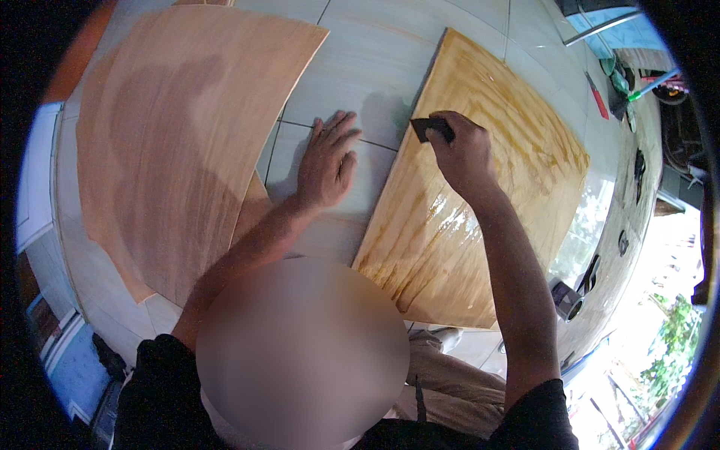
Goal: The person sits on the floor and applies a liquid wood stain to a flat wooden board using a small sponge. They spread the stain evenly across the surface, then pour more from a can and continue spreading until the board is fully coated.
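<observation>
A light plywood panel (517,180) with wavy yellow-brown grain lies on the tiled floor to the right, its surface wet and glossy in places. My right hand (465,146) grips a small dark flat scraper (422,129) at the panel's left edge, with the fingers closed round it. Between the two boards, my left hand (327,166) rests on or just over the floor tiles, fingers stretched out and holding nothing. To the left lies a larger reddish-brown wood sheet (172,135), its right edge near my left forearm.
An open can (567,300) stands beyond the panel's right side, beside a dark-handled tool (589,274). A red-handled tool (598,97) lies on the tiles (367,60) at the upper right. Part of another brown board (252,206) shows under the left sheet.
</observation>
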